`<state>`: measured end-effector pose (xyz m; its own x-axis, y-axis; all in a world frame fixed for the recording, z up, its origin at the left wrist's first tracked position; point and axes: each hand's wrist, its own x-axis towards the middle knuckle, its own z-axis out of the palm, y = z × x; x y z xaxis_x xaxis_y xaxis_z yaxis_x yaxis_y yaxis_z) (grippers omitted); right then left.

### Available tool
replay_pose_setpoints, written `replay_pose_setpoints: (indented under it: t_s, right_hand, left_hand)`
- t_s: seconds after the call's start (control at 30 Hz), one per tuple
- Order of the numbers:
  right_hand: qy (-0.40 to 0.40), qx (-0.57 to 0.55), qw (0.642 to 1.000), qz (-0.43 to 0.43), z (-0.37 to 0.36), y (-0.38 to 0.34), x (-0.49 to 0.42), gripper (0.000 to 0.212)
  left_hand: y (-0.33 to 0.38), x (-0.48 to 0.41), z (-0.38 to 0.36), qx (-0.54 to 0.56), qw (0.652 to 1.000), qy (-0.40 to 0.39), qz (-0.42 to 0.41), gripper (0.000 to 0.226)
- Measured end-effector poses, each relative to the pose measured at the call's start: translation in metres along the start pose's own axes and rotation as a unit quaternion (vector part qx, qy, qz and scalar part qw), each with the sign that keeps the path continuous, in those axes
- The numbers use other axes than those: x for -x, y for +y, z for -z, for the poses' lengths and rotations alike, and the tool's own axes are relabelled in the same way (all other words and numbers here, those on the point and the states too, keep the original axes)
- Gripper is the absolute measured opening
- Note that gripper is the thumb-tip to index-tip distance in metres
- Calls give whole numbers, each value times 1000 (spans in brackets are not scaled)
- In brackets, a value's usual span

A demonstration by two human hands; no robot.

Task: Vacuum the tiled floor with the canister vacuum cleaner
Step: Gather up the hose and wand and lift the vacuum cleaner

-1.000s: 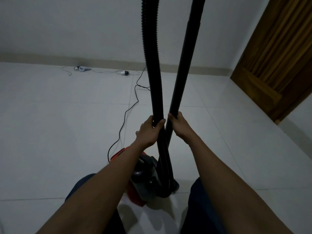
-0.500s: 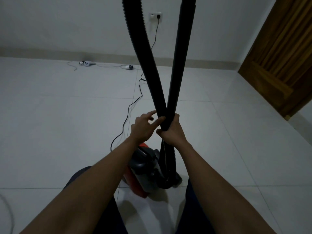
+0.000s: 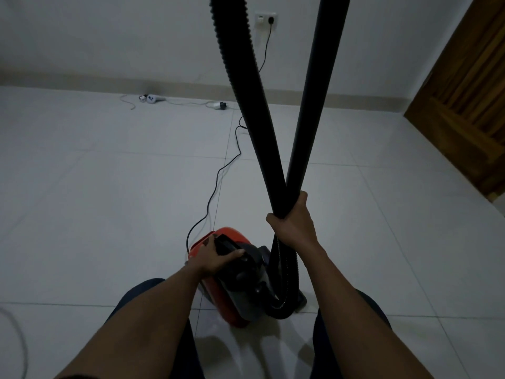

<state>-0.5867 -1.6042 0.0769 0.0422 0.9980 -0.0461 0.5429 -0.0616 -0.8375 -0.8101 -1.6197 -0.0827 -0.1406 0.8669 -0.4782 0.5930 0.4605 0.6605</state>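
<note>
A red and dark grey canister vacuum (image 3: 235,285) stands on the white tiled floor (image 3: 109,201) just in front of my knees. Its ribbed black hose (image 3: 240,86) and smooth black wand (image 3: 314,99) rise out of the top of the view and cross in a V. My right hand (image 3: 293,222) is shut around both where they meet. My left hand (image 3: 216,255) lies on top of the canister, fingers over its dark handle recess. Whether it grips the handle is not clear.
The black power cord (image 3: 218,173) runs across the floor up to a wall socket (image 3: 265,19). White plugs and thin cables (image 3: 153,98) lie by the skirting at the back. A wooden door (image 3: 470,94) stands at the right. A pale cable (image 3: 19,340) curves at the lower left.
My left hand has let go of the hose and dropped onto the canister. My right hand now holds hose and wand together, shifted right.
</note>
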Motion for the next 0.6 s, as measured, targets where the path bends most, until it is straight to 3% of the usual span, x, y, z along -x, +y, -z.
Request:
replay_pose_setpoints:
  t_s: [0.17,0.3,0.33,0.43,0.57,0.6]
  right_hand:
    - [6,6,1000,-1,0,1,-5,52]
    - [0,14,1000,4,-2,0,-12,51]
    - [-3,14,1000,6,-3,1,-13,51]
    - [-12,12,1000,10,-6,2,-14,52]
    - [-9,16,1000,12,-8,2,-13,52]
    - [-8,16,1000,9,-8,2,-13,51]
  left_hand:
    - [4,1,8,-23,997,29,-62,123]
    - [17,1,21,-53,994,1,-99,81]
    - [18,-3,25,-79,992,-9,-93,81]
    - [13,-17,29,-150,986,-35,-60,114]
    - [7,-19,23,-118,990,-63,-40,105]
    - [7,-20,24,-108,991,-68,-35,112]
